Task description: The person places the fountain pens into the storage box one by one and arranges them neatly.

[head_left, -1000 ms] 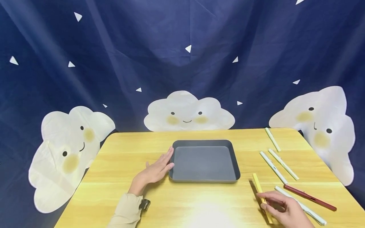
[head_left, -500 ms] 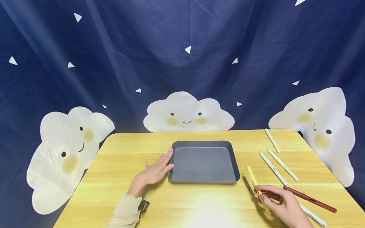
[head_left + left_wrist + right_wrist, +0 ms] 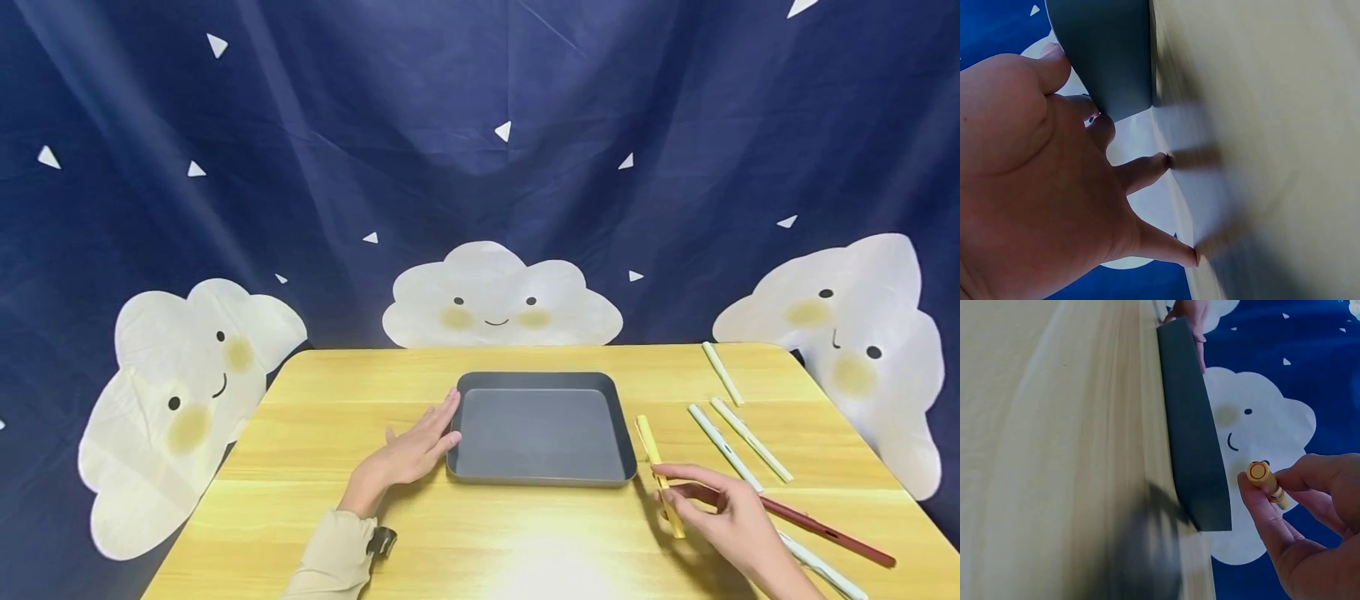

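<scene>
My right hand [image 3: 726,515] pinches a yellow pen [image 3: 649,442] between thumb and fingers, just right of the tray's near right corner. In the right wrist view the round end of the yellow pen [image 3: 1259,472] faces the camera, and the hand is raised off the table. A dark grey rectangular tray [image 3: 542,432] lies in the middle of the table. Against its left side rests my left hand [image 3: 408,454], fingers extended and thumb at the rim. Seen from the left wrist, two fingertips of the left hand [image 3: 1060,169] reach down to the tabletop beside the tray wall.
Right of the tray lie a light green pen [image 3: 722,373] at the back, a pale blue pen [image 3: 724,447], a pale green pen [image 3: 752,439] and a dark red pen [image 3: 828,533]. Another pale pen [image 3: 823,568] is partly behind my right hand. A blue cloud-print curtain [image 3: 420,167] hangs behind the table.
My right hand has lifted the yellow pen and carried it left and farther back, towards the tray. The left hand keeps its place at the tray.
</scene>
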Motion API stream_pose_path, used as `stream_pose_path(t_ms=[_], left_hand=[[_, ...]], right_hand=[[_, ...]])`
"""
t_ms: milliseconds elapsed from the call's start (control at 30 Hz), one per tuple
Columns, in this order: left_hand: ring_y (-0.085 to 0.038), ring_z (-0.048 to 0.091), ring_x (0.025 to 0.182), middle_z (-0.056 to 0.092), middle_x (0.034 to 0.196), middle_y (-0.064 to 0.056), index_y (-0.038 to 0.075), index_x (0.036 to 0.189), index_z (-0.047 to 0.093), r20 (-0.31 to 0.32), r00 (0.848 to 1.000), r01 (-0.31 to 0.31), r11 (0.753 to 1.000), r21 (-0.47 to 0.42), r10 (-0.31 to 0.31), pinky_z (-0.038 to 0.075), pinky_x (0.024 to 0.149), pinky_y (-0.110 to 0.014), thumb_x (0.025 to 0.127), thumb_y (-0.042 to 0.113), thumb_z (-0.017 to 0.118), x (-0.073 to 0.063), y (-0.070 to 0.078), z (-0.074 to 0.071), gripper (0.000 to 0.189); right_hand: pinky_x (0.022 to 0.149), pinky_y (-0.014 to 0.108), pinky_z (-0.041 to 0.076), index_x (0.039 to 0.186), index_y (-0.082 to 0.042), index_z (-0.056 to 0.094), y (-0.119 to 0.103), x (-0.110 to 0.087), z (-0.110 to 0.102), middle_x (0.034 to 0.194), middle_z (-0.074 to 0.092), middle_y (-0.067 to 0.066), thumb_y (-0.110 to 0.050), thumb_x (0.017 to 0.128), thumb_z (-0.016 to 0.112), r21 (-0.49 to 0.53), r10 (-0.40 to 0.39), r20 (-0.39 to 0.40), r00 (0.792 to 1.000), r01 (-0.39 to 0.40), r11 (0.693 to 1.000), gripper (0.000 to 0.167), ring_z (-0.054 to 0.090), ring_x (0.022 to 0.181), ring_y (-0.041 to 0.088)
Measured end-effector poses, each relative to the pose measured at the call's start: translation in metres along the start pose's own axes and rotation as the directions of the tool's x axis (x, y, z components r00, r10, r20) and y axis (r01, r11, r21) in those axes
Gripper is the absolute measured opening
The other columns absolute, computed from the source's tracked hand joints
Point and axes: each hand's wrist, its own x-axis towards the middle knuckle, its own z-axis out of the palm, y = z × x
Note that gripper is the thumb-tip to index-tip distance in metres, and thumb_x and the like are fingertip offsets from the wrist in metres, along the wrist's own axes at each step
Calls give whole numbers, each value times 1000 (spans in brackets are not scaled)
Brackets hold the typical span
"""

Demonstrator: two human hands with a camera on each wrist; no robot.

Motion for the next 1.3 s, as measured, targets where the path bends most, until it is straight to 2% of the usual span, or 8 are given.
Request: stream_pose_path(t_ms=[233,400,467,700,800,933,1100,1300], left_hand=[[-38,13,155,0,172,5,22,167,3,-3,1000,3,1000,1,-3,-1,97,-91,112,43,35,-1,-1,3,66],[-39,12,155,0,171,6,22,167,3,-7,1000,3,1000,-7,-3,-1,97,-91,112,43,35,-2,-3,4,66],[-39,12,155,-1,171,6,22,167,3,-7,1000,5,1000,-10,-5,-1,97,-91,112,43,35,-2,-3,5,66],[-38,13,155,0,171,8,23,167,3,-10,1000,5,1000,-10,-5,-1,99,-90,112,44,34,-3,-3,4,66],[-38,14,155,0,171,7,24,167,3,-11,1000,7,1000,-5,-7,-1,99,-90,112,45,34,-3,-3,4,66],[-37,13,155,0,171,7,25,167,2,-14,1000,8,1000,-1,-8,-1,100,-89,112,45,34,-3,-4,3,66],[-37,14,155,1,171,7,25,167,3,-15,1000,10,1000,6,-10,0,100,-90,112,45,33,-1,-3,3,66],[-36,15,155,1,171,8,25,167,4,-16,1000,10,1000,16,-10,2,99,-90,112,46,33,-1,-2,3,66]], right_hand=[[77,20,58,118,7,72,-3,15,11,112,77,1,14,90,69,9,-41,-5,999,41,999,29,75,91,11],[70,21,58,119,0,74,-9,25,18,111,77,-2,4,91,73,-26,4,-14,1000,-4,1000,28,71,69,14],[66,24,58,119,1,73,-10,29,21,110,77,-1,4,92,72,-9,13,-8,1000,-13,1000,27,69,62,16],[62,37,62,117,4,73,-11,42,28,109,77,-1,5,93,71,78,18,-4,1000,-18,997,25,75,81,16],[66,36,62,118,4,73,-12,47,32,107,77,-5,3,94,71,94,41,-1,999,-40,995,24,75,88,12],[71,32,62,117,9,72,-14,54,36,105,78,0,2,94,72,116,58,0,998,-57,992,24,74,93,10],[69,35,62,117,6,73,-14,62,41,104,78,4,1,94,72,141,56,-4,998,-55,988,23,74,90,11],[68,39,63,118,1,73,-16,73,49,104,77,1,-1,94,73,172,83,1,997,-82,982,24,75,87,15]])
